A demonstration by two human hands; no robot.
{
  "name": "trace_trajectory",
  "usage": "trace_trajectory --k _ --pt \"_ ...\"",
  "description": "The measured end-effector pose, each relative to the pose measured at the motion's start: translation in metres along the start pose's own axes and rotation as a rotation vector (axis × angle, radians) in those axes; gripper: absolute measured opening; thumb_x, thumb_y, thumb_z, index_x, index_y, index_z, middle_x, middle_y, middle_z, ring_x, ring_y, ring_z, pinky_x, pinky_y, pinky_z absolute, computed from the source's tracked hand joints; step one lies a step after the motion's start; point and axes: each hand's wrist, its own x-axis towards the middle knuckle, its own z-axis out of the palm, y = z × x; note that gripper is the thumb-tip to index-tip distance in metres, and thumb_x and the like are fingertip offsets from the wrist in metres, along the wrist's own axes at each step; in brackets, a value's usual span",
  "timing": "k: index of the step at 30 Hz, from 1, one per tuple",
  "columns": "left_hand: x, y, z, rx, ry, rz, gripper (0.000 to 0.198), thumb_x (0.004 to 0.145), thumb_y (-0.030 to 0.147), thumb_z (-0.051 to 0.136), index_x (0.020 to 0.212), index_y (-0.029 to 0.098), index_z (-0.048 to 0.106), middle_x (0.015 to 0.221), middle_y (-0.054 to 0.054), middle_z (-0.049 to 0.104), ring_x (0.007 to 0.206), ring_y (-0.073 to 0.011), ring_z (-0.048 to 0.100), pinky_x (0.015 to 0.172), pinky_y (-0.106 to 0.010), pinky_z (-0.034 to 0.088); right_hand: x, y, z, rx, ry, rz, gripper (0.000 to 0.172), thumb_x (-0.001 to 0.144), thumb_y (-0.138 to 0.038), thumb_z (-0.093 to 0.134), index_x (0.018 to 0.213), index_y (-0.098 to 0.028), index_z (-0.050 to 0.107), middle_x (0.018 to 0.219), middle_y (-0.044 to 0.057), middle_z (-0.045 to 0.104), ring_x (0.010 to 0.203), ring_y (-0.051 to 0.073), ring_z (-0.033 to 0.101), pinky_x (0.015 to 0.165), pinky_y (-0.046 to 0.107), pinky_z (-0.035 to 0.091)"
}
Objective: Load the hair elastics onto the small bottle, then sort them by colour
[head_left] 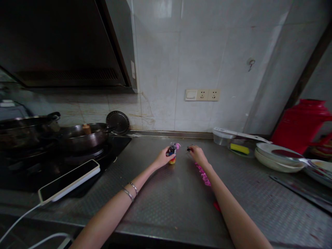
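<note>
My left hand (164, 157) is closed around a small bottle (172, 153) with a dark label and an orange base, standing on the steel counter (166, 200). My right hand (197, 154) rests just right of it, fingers pinched on a tiny dark object (188, 149) that I cannot make out. A pink strip (203, 175) lies on the counter under my right forearm. Two bracelets (130, 191) circle my left wrist.
A phone (69, 180) on a white cable lies at the stove's edge, left. Pans (83, 136) and a lid (118, 121) sit on the stove. Right: a plastic tub (223, 137), a yellow sponge (240, 148), stacked plates (278, 157), a red thermos (301, 124).
</note>
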Motion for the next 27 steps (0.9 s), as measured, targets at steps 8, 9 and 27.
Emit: trace_trajectory --k 8,9,27 --pt "0.0 0.003 0.0 -0.018 -0.006 -0.021 0.041 0.072 0.028 0.061 0.108 0.01 0.052 0.1 -0.011 0.061 0.084 -0.0176 0.058 0.076 -0.03 0.047 0.01 -0.01 -0.004 0.331 0.119 0.061 0.026 0.068 -0.018 0.05 0.087 -0.013 0.067 0.079 0.007 0.068 0.071 0.016 0.062 0.069 0.025 0.046" --pt "0.0 0.003 -0.001 -0.02 -0.007 -0.024 0.041 0.072 0.029 0.061 0.107 0.01 0.053 0.099 -0.01 0.061 0.084 -0.0174 0.058 0.076 -0.03 0.047 0.012 -0.014 -0.007 0.372 0.131 0.065 0.026 0.068 -0.019 0.051 0.087 -0.014 0.067 0.079 0.007 0.068 0.071 0.016 0.062 0.069 0.025 0.047" --pt "0.0 0.009 0.0 0.02 -0.003 -0.014 0.036 0.073 0.024 0.058 0.107 0.014 0.054 0.094 -0.006 0.061 0.081 -0.0142 0.055 0.069 -0.024 0.044 0.036 -0.106 -0.055 0.215 -0.065 -0.35 0.029 0.068 -0.009 0.048 0.087 -0.013 0.069 0.081 0.007 0.066 0.071 0.014 0.057 0.069 0.024 0.044"
